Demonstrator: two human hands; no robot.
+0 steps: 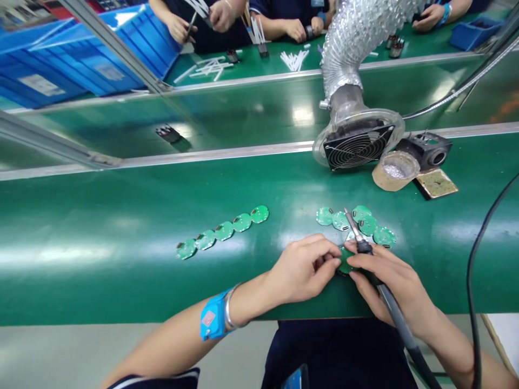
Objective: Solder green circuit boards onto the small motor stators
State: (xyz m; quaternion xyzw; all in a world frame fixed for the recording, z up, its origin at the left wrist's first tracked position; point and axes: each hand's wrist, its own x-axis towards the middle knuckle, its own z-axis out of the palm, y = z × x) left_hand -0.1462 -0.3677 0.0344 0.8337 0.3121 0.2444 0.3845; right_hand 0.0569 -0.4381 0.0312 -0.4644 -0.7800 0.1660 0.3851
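Observation:
A small round green circuit board (346, 261) is between my two hands, low over the front part of the bench. My left hand (308, 268) pinches its left edge between thumb and fingers. A soldering iron (392, 308) lies in my right hand (395, 275), its tip pointing away from me and up. Fingertips of that same hand also touch the board's right side. Just beyond the hands is a loose group of similar round boards (368, 226), partly covered by the iron. Further left, several more boards form a slanting row (224, 231).
A fume extractor (359, 146) with a foil duct hangs beyond the boards. Beside it are a round tub (395, 170), an iron stand (430, 148) and a sponge tray (437, 183). A black cable (470, 270) hangs at right. Co-workers' hands (221, 15) work across the bench, near blue bins (93, 59).

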